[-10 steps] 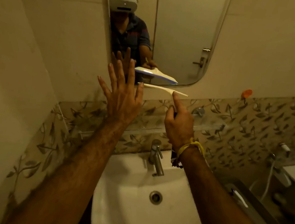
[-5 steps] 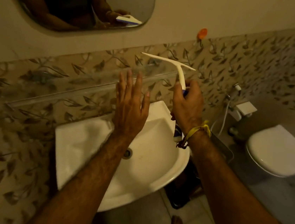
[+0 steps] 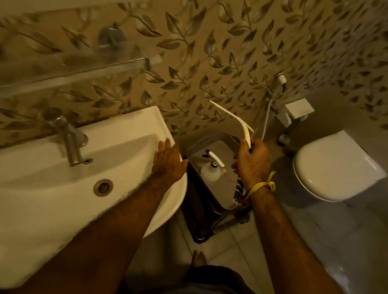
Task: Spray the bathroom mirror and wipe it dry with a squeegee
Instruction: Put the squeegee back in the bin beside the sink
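The squeegee is grasped by its handle in the right hand, whose fingers are clenched around the lower end of the stem; the pale blade rises up and to the left of the grip, tilted, in front of the leaf-patterned tiles. A yellow thread band is seen around the wrist just behind that grip. Directly below and left of the grip, a white spray bottle lies inside a grey bin standing on the floor, and the held hand is seen above the bin's right side (whether it touches the rim cannot be told). The left hand is held flat with fingers spread and nothing in it, resting at the right edge of the white basin, just left of the bin. A metal tap stands further left on the basin, well away from the grip. To the right of the grip a closed white toilet is seen, and above the grip a hose with its holder is fixed to the wall.
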Tool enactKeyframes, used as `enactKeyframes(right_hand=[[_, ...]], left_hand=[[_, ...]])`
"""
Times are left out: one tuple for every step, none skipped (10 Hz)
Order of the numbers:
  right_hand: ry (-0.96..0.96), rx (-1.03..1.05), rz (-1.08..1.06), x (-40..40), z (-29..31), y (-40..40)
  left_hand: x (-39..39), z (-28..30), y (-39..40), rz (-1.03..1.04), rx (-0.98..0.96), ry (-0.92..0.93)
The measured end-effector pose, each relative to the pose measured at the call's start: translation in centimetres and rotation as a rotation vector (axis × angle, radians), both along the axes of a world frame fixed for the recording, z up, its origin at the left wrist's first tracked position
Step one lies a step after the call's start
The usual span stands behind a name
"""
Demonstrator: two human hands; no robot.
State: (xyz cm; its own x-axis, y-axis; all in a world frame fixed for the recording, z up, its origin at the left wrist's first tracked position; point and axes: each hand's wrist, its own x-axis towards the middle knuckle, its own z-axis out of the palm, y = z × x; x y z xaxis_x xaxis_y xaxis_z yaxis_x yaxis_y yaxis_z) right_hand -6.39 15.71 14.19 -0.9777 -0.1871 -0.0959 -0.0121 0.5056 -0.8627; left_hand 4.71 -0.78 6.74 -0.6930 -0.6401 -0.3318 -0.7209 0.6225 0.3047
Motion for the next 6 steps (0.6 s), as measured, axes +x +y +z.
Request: enactKeyframes(right_hand=[[-0.158,0.138,-0.041,-3.9,-4.9,2.8],[-0.26,0.241,-0.037,-6.3,-9.8,4.2],[-0.352,0.279,-0.003,-7.9,-13.6,3.6],[-0.362,0.328,0.074,-9.7,-17.0,1.7],[-0.431,0.332,0.104,-11.0,-18.7,-1.0],[-0.437,0.37,0.164,-11.8,-19.6,-3.9]], left_hand=[[-2.0,-2.7,1.2,0.163,0.049,-0.013],[-3.3,-4.6,2.9,0.274,-0.033,-0.057],[-3.8,-6.0,3.4,0.361,-0.083,-0.014],[-3.9,-7.0,3.6,0.369,-0.149,0.006],[-4.2,-6.6,3.3,0.34,-0.176,-0.085],[-4.4,-6.2,3.4,0.368,-0.13,-0.089]])
